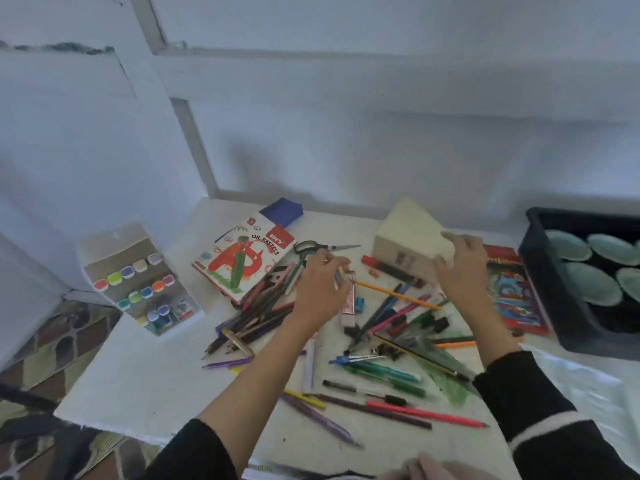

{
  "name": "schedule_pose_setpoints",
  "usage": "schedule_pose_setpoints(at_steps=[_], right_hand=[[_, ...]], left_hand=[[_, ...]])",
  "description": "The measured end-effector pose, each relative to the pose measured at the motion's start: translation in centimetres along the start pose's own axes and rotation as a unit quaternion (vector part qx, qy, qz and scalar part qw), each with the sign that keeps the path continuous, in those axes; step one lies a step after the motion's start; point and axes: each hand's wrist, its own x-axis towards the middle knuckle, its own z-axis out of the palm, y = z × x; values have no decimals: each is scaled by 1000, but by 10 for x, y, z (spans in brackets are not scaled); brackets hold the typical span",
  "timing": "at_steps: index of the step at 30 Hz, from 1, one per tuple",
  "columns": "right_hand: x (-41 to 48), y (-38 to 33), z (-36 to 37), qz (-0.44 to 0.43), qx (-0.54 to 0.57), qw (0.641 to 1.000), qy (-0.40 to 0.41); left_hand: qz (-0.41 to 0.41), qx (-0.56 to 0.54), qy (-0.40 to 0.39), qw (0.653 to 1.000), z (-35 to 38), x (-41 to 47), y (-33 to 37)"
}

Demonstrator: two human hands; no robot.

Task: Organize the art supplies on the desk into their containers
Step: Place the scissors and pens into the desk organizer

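Dozens of loose coloured pencils and pens point(263, 306) litter the white desk point(145, 368), light, stiff, likely to roll; pinch bundles mid-shaft. The left hand point(320, 284) pinches a few of them; rightward, the right hand point(462, 268) clasps the pale wooden box point(408, 233) by its corner.

Desk point(145, 375) lies open front-left; pens point(381, 375) crowd the middle, wooden box point(408, 233) and black tray point(543, 271) wall the right.

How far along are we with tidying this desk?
Early. Done: only the markers sit in their case. In hand: the left hand pinches a small item beside the scissors; the right hand grips the wooden box. Left: pens and pencils lie scattered over the desk.
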Motion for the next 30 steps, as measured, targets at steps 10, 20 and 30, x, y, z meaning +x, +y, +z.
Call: schedule_pose_setpoints(at_steps=[10, 20, 30], right_hand=[[38, 36, -8, 181, 216, 944, -171], [29, 26, -3, 45, 277, 959, -28], [26, 11, 4, -115, 183, 976, -26]], left_hand=[[-30, 30, -174, 984, 43, 90, 73], [-180, -173, -60, 967, 57, 94, 101], [-250, -341, -17, 906, 71, 126, 106]])
